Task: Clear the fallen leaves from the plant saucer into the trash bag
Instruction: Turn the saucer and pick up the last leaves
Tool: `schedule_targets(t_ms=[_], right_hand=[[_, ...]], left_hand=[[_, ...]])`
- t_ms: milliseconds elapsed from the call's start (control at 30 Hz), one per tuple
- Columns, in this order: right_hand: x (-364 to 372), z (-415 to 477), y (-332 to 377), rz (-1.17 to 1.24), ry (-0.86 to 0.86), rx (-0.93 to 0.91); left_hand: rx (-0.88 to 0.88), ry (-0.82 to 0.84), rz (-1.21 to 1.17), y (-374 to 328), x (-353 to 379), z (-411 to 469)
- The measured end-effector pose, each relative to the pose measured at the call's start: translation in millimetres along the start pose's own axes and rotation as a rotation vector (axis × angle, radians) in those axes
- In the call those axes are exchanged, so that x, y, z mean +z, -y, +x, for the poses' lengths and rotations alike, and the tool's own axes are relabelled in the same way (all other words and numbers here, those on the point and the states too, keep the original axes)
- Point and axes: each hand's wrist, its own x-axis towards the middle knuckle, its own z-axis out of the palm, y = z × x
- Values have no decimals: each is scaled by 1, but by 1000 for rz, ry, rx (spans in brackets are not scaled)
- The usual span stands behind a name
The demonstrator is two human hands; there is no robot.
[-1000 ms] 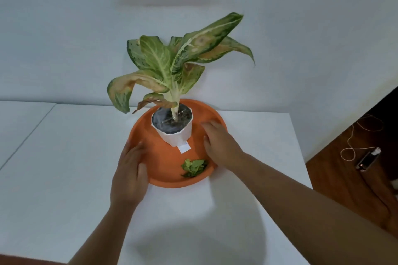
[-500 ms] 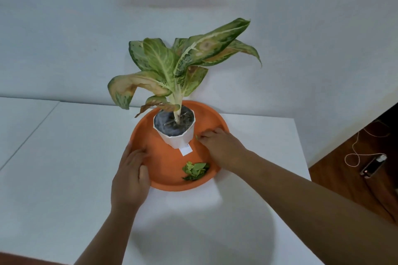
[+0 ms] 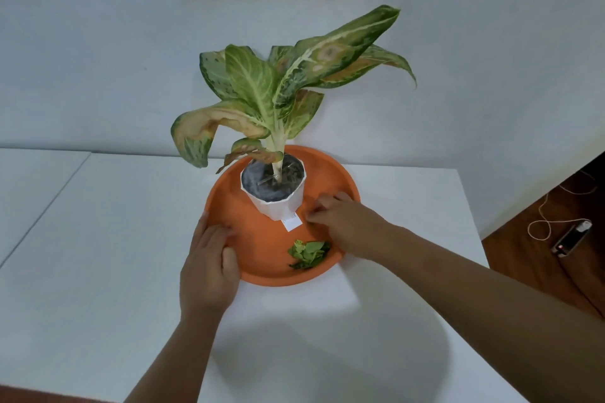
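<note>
An orange round saucer (image 3: 340,180) sits on the white table (image 3: 98,239). A white pot (image 3: 278,203) with a variegated plant (image 3: 278,88) stands in its back half. A small heap of green fallen leaves (image 3: 309,253) lies in the front of the saucer. My left hand (image 3: 209,265) rests flat on the saucer's left front rim, fingers together. Inside the saucer, just right of the pot, my right hand (image 3: 347,222) has its fingertips pinched together; whether they hold a leaf is hidden. No trash bag is in view.
A white label (image 3: 291,222) lies in the saucer in front of the pot. The table ends at the right, where a wooden floor holds a small device (image 3: 571,237) and a white cable (image 3: 546,222). A white wall stands close behind the table.
My right hand slid from the saucer's right rim inward toward the pot and pinched its fingertips. My left hand stayed on the left rim. The view moved closer.
</note>
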Motion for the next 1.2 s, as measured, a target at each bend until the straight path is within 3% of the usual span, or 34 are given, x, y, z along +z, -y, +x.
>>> schedule_targets(t_ms=[133, 333, 500, 667, 800, 933, 1200], right_hand=[[2, -6, 11, 320, -70, -55], [8, -8, 26, 284, -52, -2], [8, -27, 39, 540, -58, 2], [-9, -31, 32, 465, -70, 64], [-23, -25, 26, 386, 80, 79], [-29, -16, 23, 341, 182, 94], [-7, -7, 23, 403, 20, 19]], left_hand=[[3, -4, -21, -1, -1, 0], [26, -13, -15, -1, -1, 0], [42, 16, -15, -2, -6, -1], [98, 58, 55, -15, -12, -2], [101, 334, -85, -47, -22, 7], [128, 619, -10, -74, -23, 20], [142, 580, 61, -93, -14, 13]])
